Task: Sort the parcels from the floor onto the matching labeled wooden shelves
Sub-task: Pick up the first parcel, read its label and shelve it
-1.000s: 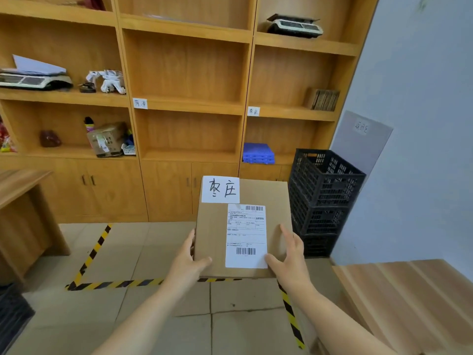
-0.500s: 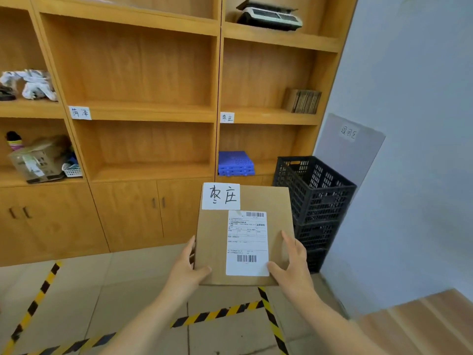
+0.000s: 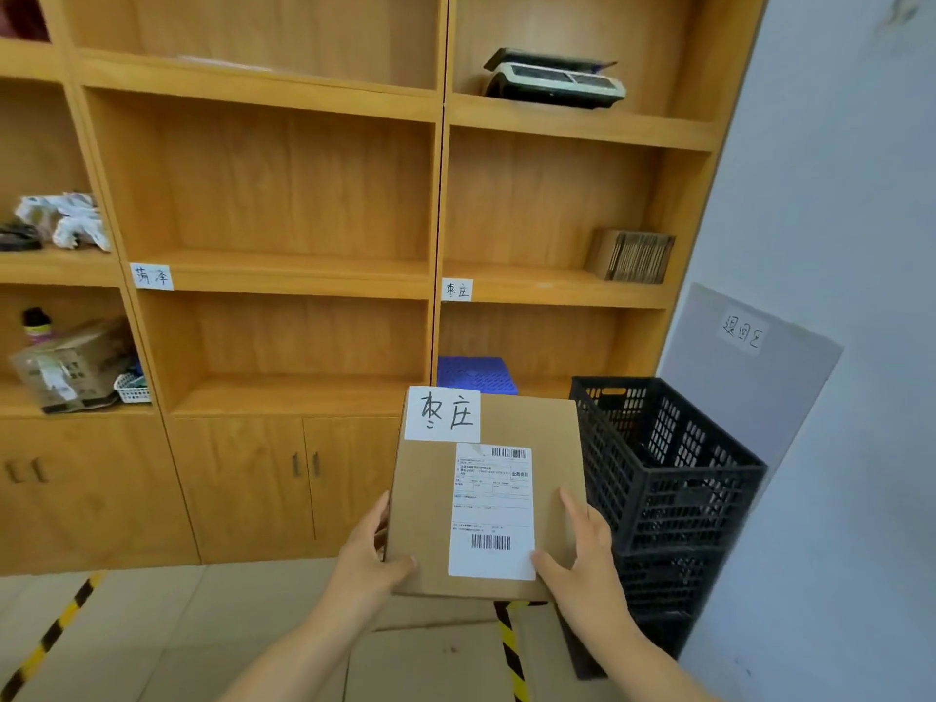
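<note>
Cardboard parcel [image 3: 430, 499], lower centre of the frame, held before the wooden shelves [image 3: 283, 276]. Left hand [image 3: 367, 554] and right hand [image 3: 582, 559] grip its lower corners, thumbs curled onto its labelled top face.

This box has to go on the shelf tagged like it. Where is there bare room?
The shelf board behind the matching tag is bare from the tag to the stack of cards at its right end. The bay below holds a blue tray.

Parcel [image 3: 486, 494] before shelves [image 3: 304, 276]; crates [image 3: 663, 478] right.
</note>
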A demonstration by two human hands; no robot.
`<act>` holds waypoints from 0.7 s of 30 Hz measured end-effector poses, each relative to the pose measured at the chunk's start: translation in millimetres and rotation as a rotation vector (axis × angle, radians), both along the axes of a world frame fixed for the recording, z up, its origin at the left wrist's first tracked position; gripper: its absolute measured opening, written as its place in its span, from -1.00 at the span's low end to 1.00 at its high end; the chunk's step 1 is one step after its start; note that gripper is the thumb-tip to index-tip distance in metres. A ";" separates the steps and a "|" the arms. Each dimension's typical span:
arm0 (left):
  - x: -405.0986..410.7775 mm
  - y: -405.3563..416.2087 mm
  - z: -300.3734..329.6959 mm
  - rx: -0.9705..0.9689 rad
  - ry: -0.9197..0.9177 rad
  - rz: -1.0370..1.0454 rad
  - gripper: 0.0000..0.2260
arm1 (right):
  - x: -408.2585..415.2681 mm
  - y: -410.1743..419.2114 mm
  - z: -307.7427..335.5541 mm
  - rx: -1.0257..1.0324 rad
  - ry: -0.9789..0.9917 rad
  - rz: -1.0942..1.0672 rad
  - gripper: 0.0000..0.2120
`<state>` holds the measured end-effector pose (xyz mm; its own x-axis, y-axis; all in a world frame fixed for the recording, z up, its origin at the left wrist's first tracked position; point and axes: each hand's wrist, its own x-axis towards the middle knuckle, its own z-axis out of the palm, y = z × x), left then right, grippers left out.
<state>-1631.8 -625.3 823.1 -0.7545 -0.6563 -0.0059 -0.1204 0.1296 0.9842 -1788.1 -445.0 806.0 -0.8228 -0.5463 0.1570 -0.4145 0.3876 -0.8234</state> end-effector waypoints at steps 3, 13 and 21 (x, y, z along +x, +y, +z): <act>-36.8 -8.0 -3.0 -0.003 0.010 0.019 -0.32 | -41.4 -9.5 3.6 0.005 0.012 0.023 -0.27; -139.9 -51.6 -16.5 0.037 0.023 0.037 -0.36 | -146.6 -55.3 -10.8 -0.007 -0.021 0.037 -0.27; -239.4 -127.6 -14.8 0.037 0.061 -0.064 -0.44 | -239.3 -124.1 -3.4 0.000 0.050 -0.026 -0.29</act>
<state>-1871.2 -752.9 808.3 -0.7946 -0.6069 0.0177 -0.0530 0.0983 0.9937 -2027.3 -569.1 802.5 -0.8277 -0.5251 0.1980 -0.4447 0.3987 -0.8021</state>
